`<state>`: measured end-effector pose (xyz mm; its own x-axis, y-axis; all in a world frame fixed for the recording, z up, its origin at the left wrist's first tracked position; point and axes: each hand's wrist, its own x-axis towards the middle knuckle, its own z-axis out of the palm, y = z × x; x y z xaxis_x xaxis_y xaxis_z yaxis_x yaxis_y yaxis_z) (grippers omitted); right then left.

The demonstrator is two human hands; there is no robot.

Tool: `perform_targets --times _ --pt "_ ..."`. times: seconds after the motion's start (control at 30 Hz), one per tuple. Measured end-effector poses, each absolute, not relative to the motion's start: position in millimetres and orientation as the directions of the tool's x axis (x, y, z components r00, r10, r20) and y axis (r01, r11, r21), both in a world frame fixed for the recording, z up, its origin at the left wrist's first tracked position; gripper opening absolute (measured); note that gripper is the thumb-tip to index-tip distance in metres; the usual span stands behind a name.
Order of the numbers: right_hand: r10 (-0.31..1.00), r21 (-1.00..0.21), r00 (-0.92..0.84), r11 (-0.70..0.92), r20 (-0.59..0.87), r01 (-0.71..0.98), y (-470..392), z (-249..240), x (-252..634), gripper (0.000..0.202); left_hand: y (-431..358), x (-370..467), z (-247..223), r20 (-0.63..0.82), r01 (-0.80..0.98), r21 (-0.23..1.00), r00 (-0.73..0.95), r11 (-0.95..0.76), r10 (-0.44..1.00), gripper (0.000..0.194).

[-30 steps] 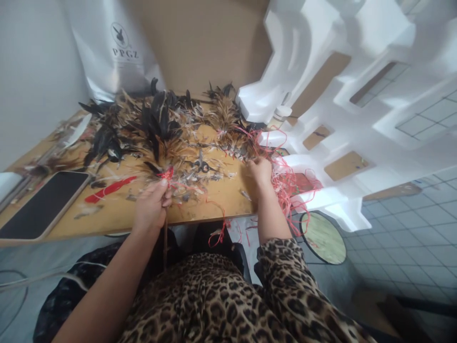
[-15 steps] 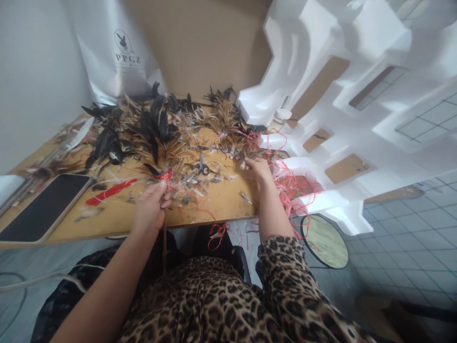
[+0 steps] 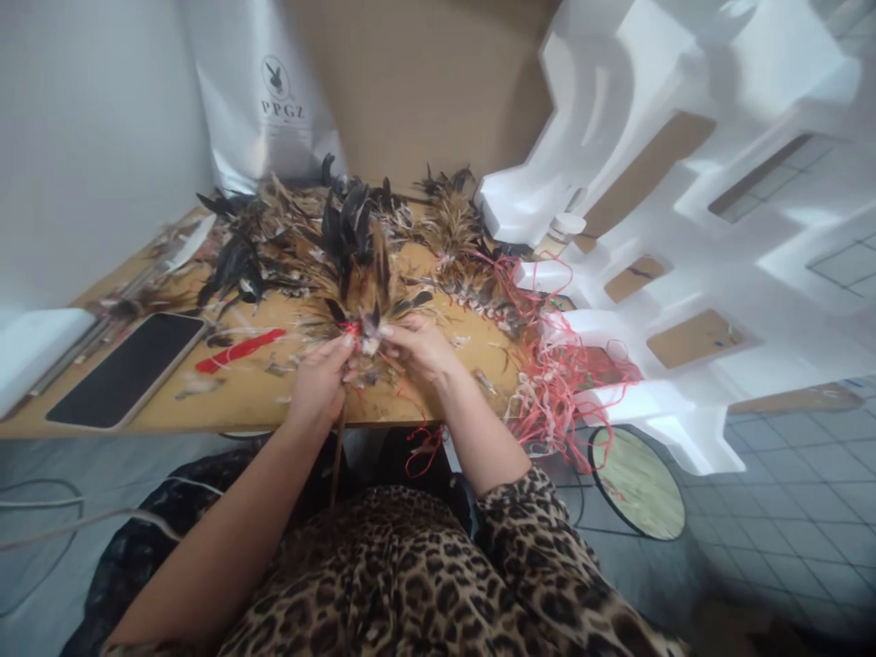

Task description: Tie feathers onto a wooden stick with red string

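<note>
My left hand (image 3: 324, 376) is closed round the base of a brown and black feather bundle (image 3: 356, 274), just below its red binding (image 3: 351, 328). A thin brown stem (image 3: 338, 461) hangs down from under that hand. Close on the right, my right hand (image 3: 419, 349) pinches a small feather tuft (image 3: 371, 336) with a pale base against the bundle. Pink string (image 3: 425, 436) trails over the table's front edge below my hands. More feathers (image 3: 236, 265) lie in a heap behind and to the left.
A phone (image 3: 130, 370) and a red strip (image 3: 239, 351) lie on the wooden table (image 3: 233, 401) at the left. Tangled pink string (image 3: 557, 374) and white foam packaging (image 3: 657, 406) stand at the right. A silver bag (image 3: 274, 119) and a lidded jar (image 3: 565, 228) are at the back.
My right hand has moved left from the row of feathers to the bundle, bringing a small tuft. My left hand keeps its hold. The view has shifted slightly.
</note>
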<state>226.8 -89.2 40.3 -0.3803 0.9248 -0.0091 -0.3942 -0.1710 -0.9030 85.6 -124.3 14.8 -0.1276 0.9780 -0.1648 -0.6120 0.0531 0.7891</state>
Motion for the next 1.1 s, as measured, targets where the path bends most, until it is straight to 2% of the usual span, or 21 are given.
perform_targets --times 0.17,0.37,0.57,0.7,0.87,0.93,1.0,1.1 --pt "0.948 -0.918 -0.312 -0.179 -0.065 -0.354 -89.2 33.6 201.9 0.037 -127.6 82.1 14.4 -0.140 -0.604 0.796 -0.110 0.046 0.984 0.024" --pt "0.951 -0.971 -0.309 -0.043 0.032 -0.233 -85.8 26.7 200.7 0.029 -130.3 80.7 13.7 -0.110 -0.591 0.807 -0.131 0.012 0.985 0.020" --pt "0.944 -0.980 -0.326 -0.015 0.052 -0.199 -85.5 27.9 201.7 0.029 -132.9 83.5 11.0 -0.055 -0.551 0.833 -0.168 -0.048 0.984 0.025" --pt "0.964 -0.981 -0.259 0.006 0.057 -0.193 -87.0 26.7 196.9 0.029 -133.1 85.6 7.6 -0.065 -0.510 0.859 -0.192 -0.044 0.979 0.030" --pt "0.990 -0.985 -0.139 0.006 0.031 -0.173 -90.6 20.1 188.5 0.035 -132.4 83.8 6.1 -0.047 -0.482 0.874 -0.220 -0.066 0.974 0.024" --pt "0.986 -0.977 -0.165 -0.027 0.008 -0.213 -93.1 16.9 188.2 0.039 -132.5 81.7 8.3 -0.020 -0.477 0.874 -0.237 -0.098 0.971 0.023" --pt "0.964 -0.964 -0.263 -0.104 -0.037 -0.244 -95.3 13.2 190.6 0.043 -133.0 79.0 11.0 -0.022 -0.461 0.881 -0.260 -0.104 0.965 0.024" --pt "0.900 -0.959 -0.416 -0.222 -0.131 -0.176 -97.8 8.5 197.3 0.044 -134.2 73.6 13.9 -0.038 -0.412 0.906 -0.297 -0.093 0.954 0.022"
